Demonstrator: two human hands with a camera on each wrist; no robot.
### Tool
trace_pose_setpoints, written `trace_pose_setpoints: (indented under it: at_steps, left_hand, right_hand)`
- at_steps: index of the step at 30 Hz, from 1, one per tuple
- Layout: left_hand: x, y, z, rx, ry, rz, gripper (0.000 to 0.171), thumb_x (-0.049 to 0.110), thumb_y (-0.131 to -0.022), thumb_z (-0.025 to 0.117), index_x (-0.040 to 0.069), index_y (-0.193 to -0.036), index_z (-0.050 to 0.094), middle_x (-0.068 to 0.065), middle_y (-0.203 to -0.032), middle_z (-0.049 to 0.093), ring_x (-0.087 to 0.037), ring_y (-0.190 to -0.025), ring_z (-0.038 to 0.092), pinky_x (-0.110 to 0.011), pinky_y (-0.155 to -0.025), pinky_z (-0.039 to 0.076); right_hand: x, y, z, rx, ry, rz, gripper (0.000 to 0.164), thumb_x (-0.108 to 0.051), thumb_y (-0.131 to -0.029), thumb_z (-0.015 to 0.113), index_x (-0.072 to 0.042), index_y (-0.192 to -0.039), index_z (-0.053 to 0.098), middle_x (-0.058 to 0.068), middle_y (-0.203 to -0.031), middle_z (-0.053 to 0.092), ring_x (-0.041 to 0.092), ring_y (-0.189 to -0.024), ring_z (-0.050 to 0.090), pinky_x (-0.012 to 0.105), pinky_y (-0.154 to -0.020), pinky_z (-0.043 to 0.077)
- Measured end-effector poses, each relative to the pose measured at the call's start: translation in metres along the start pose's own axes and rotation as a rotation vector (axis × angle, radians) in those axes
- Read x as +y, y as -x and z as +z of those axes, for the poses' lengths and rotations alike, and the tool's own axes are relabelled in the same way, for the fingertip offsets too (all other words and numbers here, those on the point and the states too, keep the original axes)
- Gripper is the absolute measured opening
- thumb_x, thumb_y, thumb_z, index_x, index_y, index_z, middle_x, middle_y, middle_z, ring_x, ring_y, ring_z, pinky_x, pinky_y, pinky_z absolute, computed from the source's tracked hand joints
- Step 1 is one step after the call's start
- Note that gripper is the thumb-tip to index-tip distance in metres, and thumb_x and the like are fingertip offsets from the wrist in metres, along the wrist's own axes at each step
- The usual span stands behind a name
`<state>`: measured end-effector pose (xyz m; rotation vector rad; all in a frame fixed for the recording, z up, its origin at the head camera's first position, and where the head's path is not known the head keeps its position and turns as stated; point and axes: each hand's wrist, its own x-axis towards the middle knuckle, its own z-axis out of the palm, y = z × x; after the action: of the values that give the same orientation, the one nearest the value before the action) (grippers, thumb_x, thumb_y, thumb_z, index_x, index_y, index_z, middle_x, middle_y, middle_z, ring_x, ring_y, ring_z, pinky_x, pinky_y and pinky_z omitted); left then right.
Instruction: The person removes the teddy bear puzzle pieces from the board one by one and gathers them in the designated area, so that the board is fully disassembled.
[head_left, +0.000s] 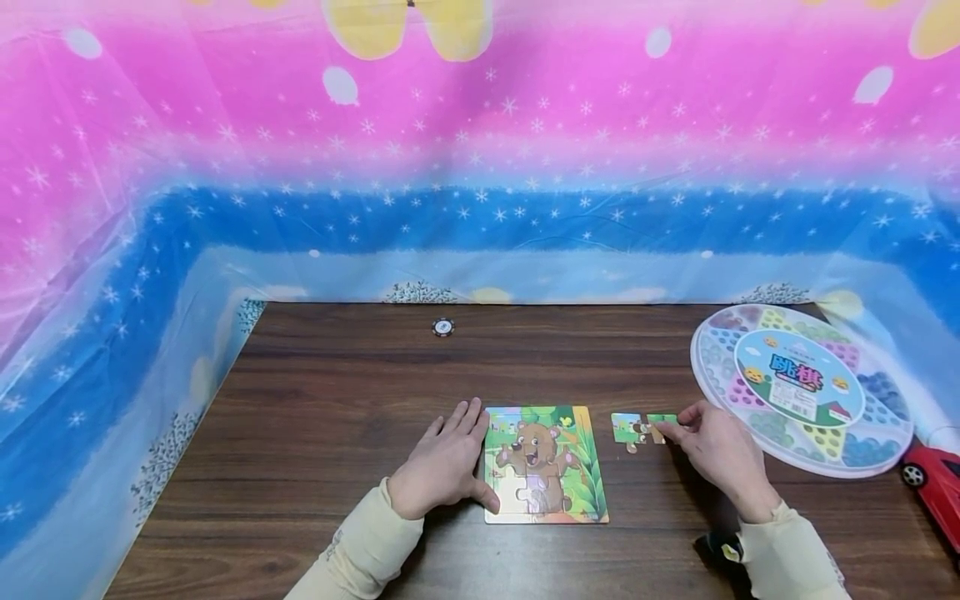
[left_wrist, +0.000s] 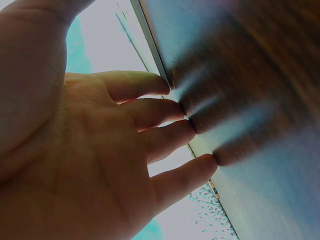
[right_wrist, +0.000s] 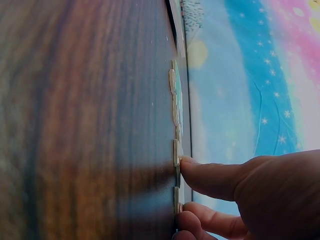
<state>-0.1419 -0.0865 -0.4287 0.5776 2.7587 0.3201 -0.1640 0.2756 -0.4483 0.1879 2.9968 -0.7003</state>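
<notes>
A square jigsaw puzzle (head_left: 546, 446) with a brown bear on green lies on the table. My left hand (head_left: 446, 458) rests along its left edge, fingers stretched out and thumb at the lower left corner; the left wrist view shows that hand's (left_wrist: 100, 145) fingertips down on the tabletop. Right of the puzzle are two loose pieces side by side. One puzzle piece (head_left: 626, 427) lies to the left, and my right hand (head_left: 723, 454) pinches the other puzzle piece (head_left: 660, 419) between thumb and fingers. Low over the table in the right wrist view, the right hand (right_wrist: 235, 192) partly hides the pieces.
A round Chinese checkers box (head_left: 795, 375) with coloured beads stands at the right, beyond the right hand. A red toy car (head_left: 937, 492) sits at the right edge. Near the back edge lies a poker chip (head_left: 443, 327). A patterned cloth (head_left: 480, 167) hangs behind the table.
</notes>
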Motion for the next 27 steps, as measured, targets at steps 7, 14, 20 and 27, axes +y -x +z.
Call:
trace_pose_setpoints:
  at_steps: [7, 14, 20, 27]
  left_hand:
    - [-0.001, 0.000, 0.001, -0.006, 0.001, -0.003, 0.123, 0.062, -0.060, 0.081, 0.001, -0.153, 0.026, -0.017, -0.159, 0.017, -0.032, -0.146, 0.017, -0.053, -0.112, 0.026]
    - [-0.002, -0.001, 0.002, -0.004, -0.008, -0.003, 0.124, 0.064, -0.060, 0.080, 0.001, -0.153, 0.026, -0.017, -0.160, 0.017, -0.031, -0.147, 0.016, -0.052, -0.112, 0.025]
    - [-0.002, 0.000, 0.002, -0.006, -0.005, -0.009, 0.123, 0.063, -0.060, 0.080, 0.002, -0.153, 0.027, -0.016, -0.160, 0.017, -0.030, -0.147, 0.016, -0.052, -0.113, 0.024]
    - [-0.001, -0.001, 0.002, -0.007, -0.002, -0.008, 0.124, 0.063, -0.060, 0.081, 0.002, -0.153, 0.026, -0.016, -0.160, 0.017, -0.030, -0.147, 0.016, -0.052, -0.113, 0.024]
  right_hand:
    - [-0.001, 0.001, -0.003, -0.021, -0.006, 0.005, 0.052, -0.052, -0.087, 0.067, -0.001, -0.098, 0.064, 0.003, -0.073, 0.061, 0.019, -0.062, 0.050, 0.031, -0.054, 0.038]
    - [-0.016, 0.007, -0.002, 0.067, 0.003, -0.092, 0.043, -0.046, -0.090, 0.066, -0.003, -0.099, 0.064, 0.000, -0.066, 0.058, 0.017, -0.056, 0.049, 0.031, -0.049, 0.037]
    - [-0.049, 0.009, 0.006, 0.038, -0.017, -0.282, 0.033, -0.038, -0.090, 0.069, -0.007, -0.102, 0.065, -0.002, -0.072, 0.056, 0.013, -0.057, 0.049, 0.031, -0.051, 0.040]
    - [-0.072, 0.008, 0.024, -0.101, 0.049, -0.505, 0.044, -0.043, -0.085, 0.073, -0.011, -0.115, 0.067, -0.001, -0.093, 0.051, 0.015, -0.081, 0.048, 0.033, -0.066, 0.045]
